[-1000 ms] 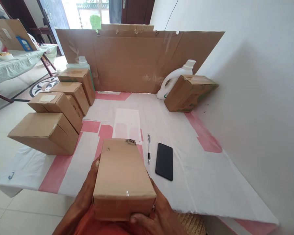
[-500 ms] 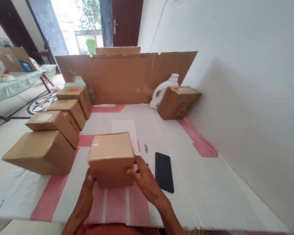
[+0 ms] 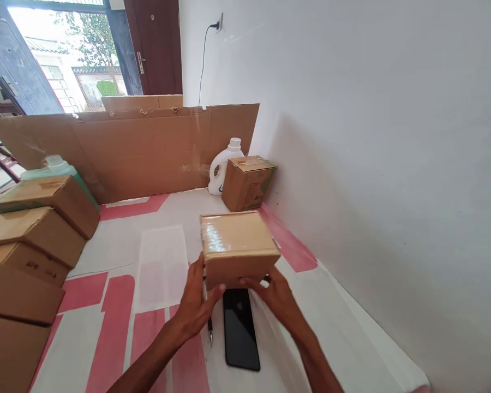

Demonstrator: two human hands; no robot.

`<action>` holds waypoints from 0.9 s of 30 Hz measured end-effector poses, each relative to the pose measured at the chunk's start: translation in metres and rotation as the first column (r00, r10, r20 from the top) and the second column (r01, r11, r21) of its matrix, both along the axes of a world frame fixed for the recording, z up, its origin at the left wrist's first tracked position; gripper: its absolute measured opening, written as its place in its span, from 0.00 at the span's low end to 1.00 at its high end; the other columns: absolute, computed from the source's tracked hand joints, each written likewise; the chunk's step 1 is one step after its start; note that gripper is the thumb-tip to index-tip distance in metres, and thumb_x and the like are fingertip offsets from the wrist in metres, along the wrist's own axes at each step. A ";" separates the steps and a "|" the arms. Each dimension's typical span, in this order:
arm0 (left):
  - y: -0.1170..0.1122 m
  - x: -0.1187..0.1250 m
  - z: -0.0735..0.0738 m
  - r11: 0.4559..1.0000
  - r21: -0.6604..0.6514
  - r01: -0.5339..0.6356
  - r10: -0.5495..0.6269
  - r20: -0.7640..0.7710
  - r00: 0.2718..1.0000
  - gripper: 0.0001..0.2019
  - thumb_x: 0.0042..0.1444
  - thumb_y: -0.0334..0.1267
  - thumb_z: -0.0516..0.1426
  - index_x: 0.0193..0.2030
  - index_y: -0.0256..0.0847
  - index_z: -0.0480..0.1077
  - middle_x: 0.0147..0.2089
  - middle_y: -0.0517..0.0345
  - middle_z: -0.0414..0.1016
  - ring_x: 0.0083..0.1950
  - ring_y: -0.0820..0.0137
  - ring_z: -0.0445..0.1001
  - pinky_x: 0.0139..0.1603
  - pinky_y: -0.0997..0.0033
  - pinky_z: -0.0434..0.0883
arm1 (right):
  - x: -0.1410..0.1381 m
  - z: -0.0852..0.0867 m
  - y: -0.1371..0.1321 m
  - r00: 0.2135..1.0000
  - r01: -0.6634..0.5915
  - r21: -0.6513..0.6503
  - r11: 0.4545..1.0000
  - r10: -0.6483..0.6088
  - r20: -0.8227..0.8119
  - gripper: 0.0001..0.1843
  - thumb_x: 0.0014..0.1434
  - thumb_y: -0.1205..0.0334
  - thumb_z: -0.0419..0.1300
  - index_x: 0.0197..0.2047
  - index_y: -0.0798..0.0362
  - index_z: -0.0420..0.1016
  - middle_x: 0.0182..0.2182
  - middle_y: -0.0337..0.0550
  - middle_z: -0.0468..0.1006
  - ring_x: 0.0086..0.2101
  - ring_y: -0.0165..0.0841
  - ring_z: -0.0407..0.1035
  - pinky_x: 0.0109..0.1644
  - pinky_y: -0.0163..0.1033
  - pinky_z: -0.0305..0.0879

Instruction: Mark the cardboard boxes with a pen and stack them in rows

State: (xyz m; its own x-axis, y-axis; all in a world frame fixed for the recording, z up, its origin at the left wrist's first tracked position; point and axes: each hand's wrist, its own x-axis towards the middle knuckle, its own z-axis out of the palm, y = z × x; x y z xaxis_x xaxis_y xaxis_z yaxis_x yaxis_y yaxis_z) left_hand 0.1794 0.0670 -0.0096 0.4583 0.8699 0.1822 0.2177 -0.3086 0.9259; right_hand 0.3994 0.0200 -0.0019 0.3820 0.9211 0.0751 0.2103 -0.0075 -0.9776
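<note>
A small brown cardboard box (image 3: 239, 234) with shiny clear tape on its top is between my two hands. My left hand (image 3: 197, 305) presses its left side, the thumb against the near face. On the right side my right hand (image 3: 275, 295) grips it, with the thumb at the lower front edge. The box hides the far end of a black phone (image 3: 241, 333) lying on the table. Just left of the phone lies a pen (image 3: 210, 325), partly covered by my left hand. A thin white sheet (image 3: 162, 267) lies flat further left.
Several cardboard boxes (image 3: 36, 232) stand in a row along the left edge, with a green-tinted jug (image 3: 55, 164) behind them. At the back right, a white jug (image 3: 221, 166) stands beside another carton (image 3: 249, 183). A cardboard panel (image 3: 139, 155) lines the back; a wall (image 3: 372, 136) borders the right.
Both hands have carried the small box to the right and away from me, from the pink stripes to over the phone's far end. The view has turned right.
</note>
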 end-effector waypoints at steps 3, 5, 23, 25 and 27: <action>0.057 0.079 -0.017 0.995 0.011 0.096 -0.097 0.044 0.994 0.33 0.68 0.50 0.55 0.76 0.44 0.52 0.65 0.40 0.64 0.67 0.53 0.68 0.67 0.45 0.70 | 0.074 -0.010 0.030 0.997 0.059 -0.062 0.996 -0.055 0.053 0.34 0.46 0.40 0.75 0.51 0.52 0.79 0.49 0.53 0.84 0.49 0.53 0.78 0.54 0.57 0.75; 0.088 0.123 -0.031 0.992 0.013 0.123 -0.124 0.043 0.991 0.33 0.67 0.47 0.56 0.75 0.41 0.54 0.62 0.39 0.66 0.65 0.53 0.69 0.65 0.47 0.72 | 0.113 -0.010 0.051 0.995 0.065 -0.080 0.995 -0.059 0.078 0.36 0.45 0.39 0.74 0.50 0.53 0.79 0.51 0.55 0.84 0.51 0.53 0.77 0.56 0.56 0.74; 0.185 0.234 -0.061 0.993 0.105 -0.058 0.057 0.011 0.998 0.35 0.59 0.40 0.65 0.70 0.41 0.58 0.65 0.38 0.64 0.68 0.48 0.67 0.69 0.42 0.66 | 0.202 -0.031 0.157 0.912 0.319 -0.201 0.926 -0.242 0.331 0.27 0.45 0.44 0.74 0.42 0.54 0.78 0.35 0.55 0.85 0.39 0.51 0.80 0.47 0.55 0.73; 0.178 0.238 -0.051 0.995 0.083 -0.054 0.054 0.000 0.999 0.37 0.58 0.40 0.66 0.72 0.41 0.56 0.65 0.38 0.64 0.69 0.47 0.67 0.70 0.40 0.65 | 0.193 -0.026 0.156 0.889 0.372 -0.199 0.907 -0.286 0.356 0.26 0.46 0.48 0.73 0.44 0.55 0.77 0.36 0.57 0.85 0.40 0.52 0.80 0.48 0.54 0.74; 0.162 0.229 -0.037 0.997 0.056 -0.052 0.053 -0.019 0.998 0.42 0.55 0.40 0.68 0.73 0.40 0.55 0.66 0.37 0.65 0.70 0.45 0.66 0.71 0.39 0.65 | 0.178 -0.019 0.148 0.878 0.400 -0.189 0.897 -0.315 0.360 0.28 0.48 0.51 0.70 0.49 0.58 0.75 0.37 0.60 0.85 0.38 0.51 0.81 0.44 0.54 0.75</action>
